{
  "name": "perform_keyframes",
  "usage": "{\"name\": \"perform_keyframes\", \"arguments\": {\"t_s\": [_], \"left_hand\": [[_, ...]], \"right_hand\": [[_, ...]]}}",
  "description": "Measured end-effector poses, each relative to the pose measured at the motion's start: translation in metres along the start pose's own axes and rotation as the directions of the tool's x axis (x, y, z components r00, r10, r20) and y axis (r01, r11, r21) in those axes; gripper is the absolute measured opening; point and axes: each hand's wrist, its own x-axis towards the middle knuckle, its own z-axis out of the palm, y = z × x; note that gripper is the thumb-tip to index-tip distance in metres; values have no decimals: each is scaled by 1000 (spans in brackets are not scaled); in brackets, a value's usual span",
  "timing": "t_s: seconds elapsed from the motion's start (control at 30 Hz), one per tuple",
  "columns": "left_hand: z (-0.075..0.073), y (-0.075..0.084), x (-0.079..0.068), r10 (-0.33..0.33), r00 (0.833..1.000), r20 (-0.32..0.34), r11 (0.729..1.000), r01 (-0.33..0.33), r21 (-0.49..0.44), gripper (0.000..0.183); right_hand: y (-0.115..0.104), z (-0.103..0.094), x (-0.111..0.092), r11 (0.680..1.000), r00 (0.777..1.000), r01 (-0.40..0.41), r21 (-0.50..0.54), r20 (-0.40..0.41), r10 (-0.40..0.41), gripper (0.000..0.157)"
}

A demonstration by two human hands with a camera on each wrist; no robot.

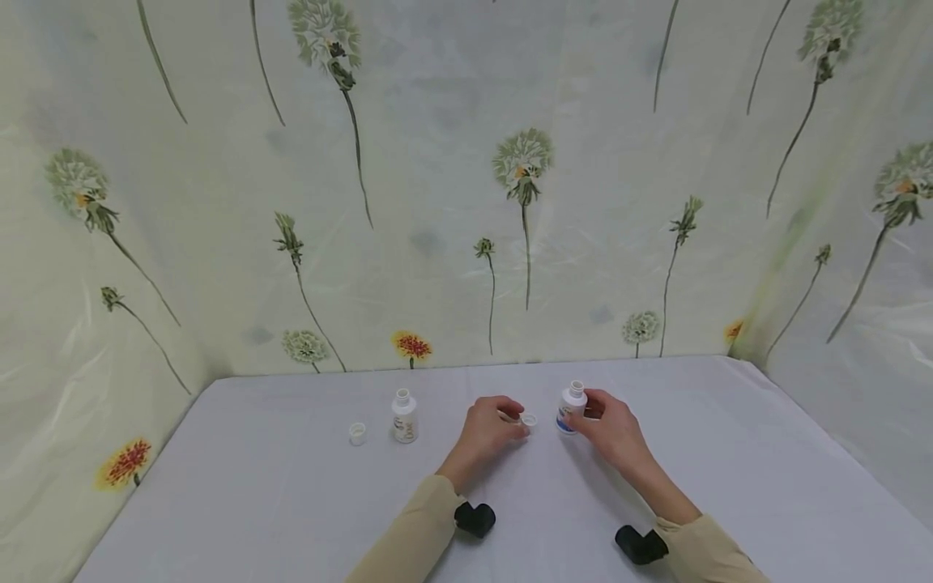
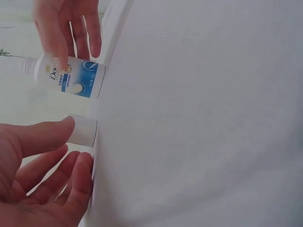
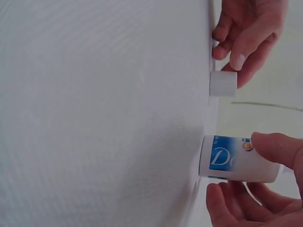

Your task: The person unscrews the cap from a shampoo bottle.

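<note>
My left hand (image 1: 490,429) is at a small white cap (image 1: 529,422) that stands on the table with its open side up. Its thumb and index finger lie at opposite sides of the cap's rim, the other fingers loosely bent. With its thumb and fingers round the body, my right hand (image 1: 611,425) holds a white bottle (image 1: 571,409) with a blue label. That bottle is upright and uncapped, its base at the tabletop. In the left wrist view the blue label (image 2: 80,80) faces the camera.
A second white bottle (image 1: 404,417), also uncapped, stands to the left, with another white cap (image 1: 357,434) beside it. The table (image 1: 255,502) has a white cloth. Behind it hangs a flower-print curtain (image 1: 437,202).
</note>
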Motion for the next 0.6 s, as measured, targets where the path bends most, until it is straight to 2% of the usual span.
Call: {"name": "perform_keyframes", "arguments": {"t_s": [0.2,0.6], "left_hand": [[-2,1,-2,-33,999,-3,999,32,-12,24],[-8,0,-11,-36,999,-23,999,36,19,23]], "right_hand": [[2,-3,-5,999,1000,-12,30,-1,12,58],[9,-7,-20,998,999,-26,60,-18,27,54]]}}
